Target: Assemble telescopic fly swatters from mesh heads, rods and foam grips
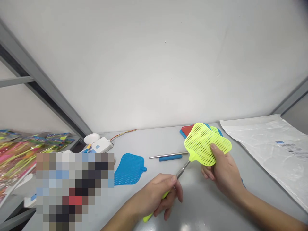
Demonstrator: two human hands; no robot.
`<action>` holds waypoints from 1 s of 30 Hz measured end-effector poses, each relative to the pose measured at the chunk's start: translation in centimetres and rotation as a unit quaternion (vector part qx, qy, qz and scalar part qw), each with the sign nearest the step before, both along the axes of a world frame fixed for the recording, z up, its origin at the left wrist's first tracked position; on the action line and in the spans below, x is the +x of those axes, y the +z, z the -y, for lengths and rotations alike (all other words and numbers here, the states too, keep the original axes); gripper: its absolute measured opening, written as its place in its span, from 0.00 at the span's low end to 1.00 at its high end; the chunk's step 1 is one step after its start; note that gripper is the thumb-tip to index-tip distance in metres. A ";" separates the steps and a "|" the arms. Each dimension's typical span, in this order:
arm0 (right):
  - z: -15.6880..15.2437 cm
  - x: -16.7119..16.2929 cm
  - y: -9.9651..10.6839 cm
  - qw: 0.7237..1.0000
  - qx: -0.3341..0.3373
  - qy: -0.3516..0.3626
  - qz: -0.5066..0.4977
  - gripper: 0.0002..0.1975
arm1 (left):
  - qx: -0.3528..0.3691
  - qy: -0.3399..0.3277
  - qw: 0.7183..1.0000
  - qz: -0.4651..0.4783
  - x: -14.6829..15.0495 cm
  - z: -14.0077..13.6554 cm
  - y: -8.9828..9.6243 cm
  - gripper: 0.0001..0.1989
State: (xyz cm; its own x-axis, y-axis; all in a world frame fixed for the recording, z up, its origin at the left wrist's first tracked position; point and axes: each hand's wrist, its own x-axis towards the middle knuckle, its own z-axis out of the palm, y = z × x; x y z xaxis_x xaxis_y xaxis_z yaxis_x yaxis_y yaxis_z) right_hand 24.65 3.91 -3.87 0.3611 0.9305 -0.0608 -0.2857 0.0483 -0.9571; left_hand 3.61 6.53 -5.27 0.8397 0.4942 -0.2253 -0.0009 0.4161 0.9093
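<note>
A yellow-green fly swatter (201,142) with a perforated head and a metal rod is held up above the table. My left hand (161,194) is closed around its rod and yellow-green grip. My right hand (222,170) pinches the swatter head, thumb on the near face. Left of my hands a blue swatter head (131,170) lies flat. Behind my left hand rest a metal rod (166,155) and a blue grip (170,158). Partly hidden behind the held head is a stack with a red swatter head (187,129) and blue and yellow-green pieces.
A white plastic mailing bag (260,141) with a printed label covers the table's right side. At left are a white device (102,145) with thin wires and a pile of colourful packaged items (21,157). A pixelated patch hides the lower left. Behind the grey table (192,205) stands a wall.
</note>
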 end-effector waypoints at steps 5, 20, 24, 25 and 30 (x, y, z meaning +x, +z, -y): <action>-0.1 -0.2 0.1 0.999 -0.027 -0.005 -0.028 0.17 | 0.026 0.023 0.999 -0.012 0.1 0.1 -0.5 0.21; -0.2 0.5 0.0 0.999 0.006 0.032 0.012 0.16 | 0.061 0.043 0.995 -0.059 0.5 0.1 -0.9 0.18; -0.3 0.5 0.0 0.999 0.002 0.032 0.008 0.15 | 0.065 0.044 0.995 -0.057 0.5 0.0 -1.0 0.17; -0.3 0.5 0.1 1.000 0.000 0.030 0.005 0.15 | 0.065 0.042 0.995 -0.059 0.4 0.0 -1.0 0.17; -0.3 0.5 0.1 1.000 0.006 0.029 -0.003 0.14 | 0.073 0.045 0.994 -0.074 0.3 0.0 -1.0 0.17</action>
State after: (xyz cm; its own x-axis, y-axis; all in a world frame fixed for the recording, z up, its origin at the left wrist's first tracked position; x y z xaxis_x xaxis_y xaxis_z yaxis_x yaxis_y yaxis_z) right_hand 25.15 4.23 -3.75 0.3063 0.9505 -0.0515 -0.2938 0.0429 -0.9549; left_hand 3.95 6.55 -6.26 0.7536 0.6018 -0.2645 0.1068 0.2848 0.9526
